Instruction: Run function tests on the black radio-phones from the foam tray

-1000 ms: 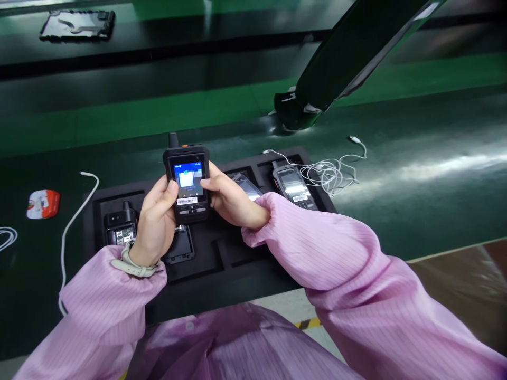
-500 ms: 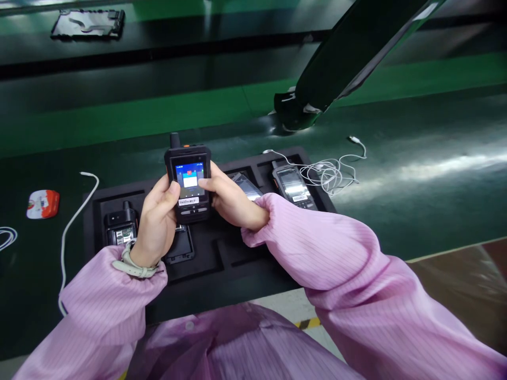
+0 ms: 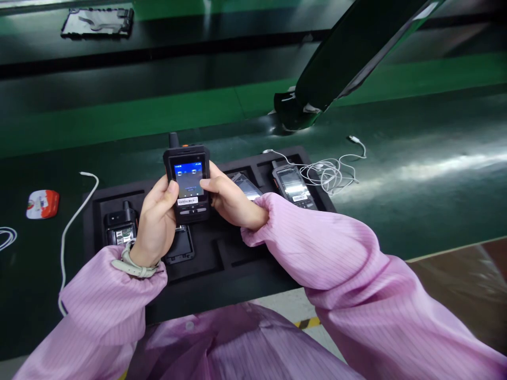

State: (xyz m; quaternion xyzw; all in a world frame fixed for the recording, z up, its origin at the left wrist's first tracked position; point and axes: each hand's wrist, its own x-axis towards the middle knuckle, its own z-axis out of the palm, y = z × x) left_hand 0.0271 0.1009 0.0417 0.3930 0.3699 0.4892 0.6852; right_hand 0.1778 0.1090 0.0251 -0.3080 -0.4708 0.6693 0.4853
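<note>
A black handheld radio [image 3: 187, 207] with a stubby antenna and a lit blue-grey screen is held upright between both hands. My left hand [image 3: 155, 221] grips its left side, thumb along the screen edge. My right hand [image 3: 232, 198] is closed round the right side, with its thumb at the right edge of the screen. Below them lies a black foam tray [image 3: 206, 258]. In its left part sit an opened radio [image 3: 121, 232] and a black cover [image 3: 180, 248], both partly hidden by my left hand and wrist.
Another radio [image 3: 293, 184] lies in the tray's right compartment, beside a flat glossy piece [image 3: 246, 186]. A coiled white cable [image 3: 332, 174] overlaps that corner. Left are a white cable [image 3: 63, 248] and a red-white label [image 3: 43, 204]. A dark post [image 3: 336, 63] slants behind; a flat part [image 3: 97, 23] lies far back.
The radio's screen has changed from a white card window to a plain background with small icons. Both hands keep their hold, with the radio shifted very slightly left.
</note>
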